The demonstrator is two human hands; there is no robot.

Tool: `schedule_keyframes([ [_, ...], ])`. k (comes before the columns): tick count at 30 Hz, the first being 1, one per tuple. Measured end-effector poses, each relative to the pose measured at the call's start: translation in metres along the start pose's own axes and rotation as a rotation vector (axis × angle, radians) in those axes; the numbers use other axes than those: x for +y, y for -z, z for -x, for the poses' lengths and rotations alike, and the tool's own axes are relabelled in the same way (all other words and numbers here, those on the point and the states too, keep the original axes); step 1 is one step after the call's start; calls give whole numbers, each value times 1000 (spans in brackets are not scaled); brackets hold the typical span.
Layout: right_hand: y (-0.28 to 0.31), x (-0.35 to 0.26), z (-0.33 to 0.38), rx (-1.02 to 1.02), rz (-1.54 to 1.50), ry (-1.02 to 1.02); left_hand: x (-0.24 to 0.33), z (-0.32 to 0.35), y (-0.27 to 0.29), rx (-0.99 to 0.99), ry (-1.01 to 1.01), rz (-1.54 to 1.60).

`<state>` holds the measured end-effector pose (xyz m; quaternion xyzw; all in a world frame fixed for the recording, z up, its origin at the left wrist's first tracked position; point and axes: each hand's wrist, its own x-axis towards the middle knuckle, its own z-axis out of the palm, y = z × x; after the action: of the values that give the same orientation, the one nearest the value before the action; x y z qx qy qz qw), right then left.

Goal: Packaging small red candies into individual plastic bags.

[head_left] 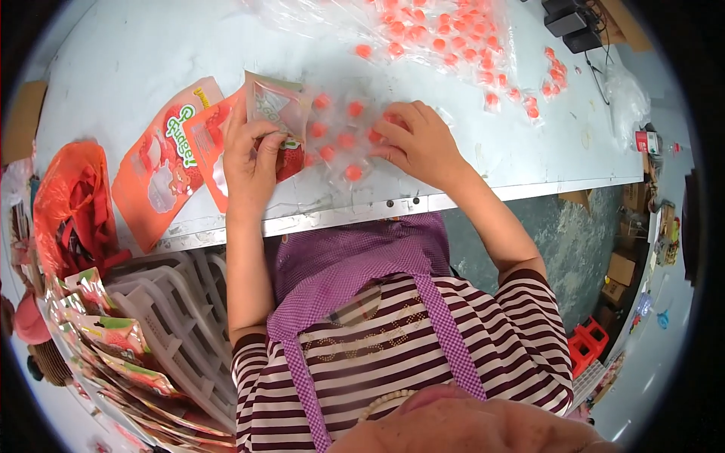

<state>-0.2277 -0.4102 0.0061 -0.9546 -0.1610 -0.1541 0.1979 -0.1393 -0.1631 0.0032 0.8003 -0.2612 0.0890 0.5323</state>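
My left hand pinched a red-and-clear printed plastic pouch over the pale table, while my right hand curled at round red clear-wrapped pieces beside it, grasping or not, I couldn't tell.

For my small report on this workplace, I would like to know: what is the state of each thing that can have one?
Left hand: fingers closed on a pouch
Held pouch: gripped; mouth open or shut unclear
Right hand: fingers bent over candies; grip unclear
Near candies: wrapped, spread loosely
Far candies: wrapped, heaped loosely
Leftmost pouch: lying flat
Red bag: rumpled
Apron: worn
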Motion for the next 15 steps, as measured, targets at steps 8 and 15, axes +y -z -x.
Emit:
schedule_keyframes([
  [8,-4,0,4,159,4,62,38,-20,10,-116,-250,-251],
  [15,0,-2,0,288,-565,-331,37,-16,8,-227,-188,-233],
])
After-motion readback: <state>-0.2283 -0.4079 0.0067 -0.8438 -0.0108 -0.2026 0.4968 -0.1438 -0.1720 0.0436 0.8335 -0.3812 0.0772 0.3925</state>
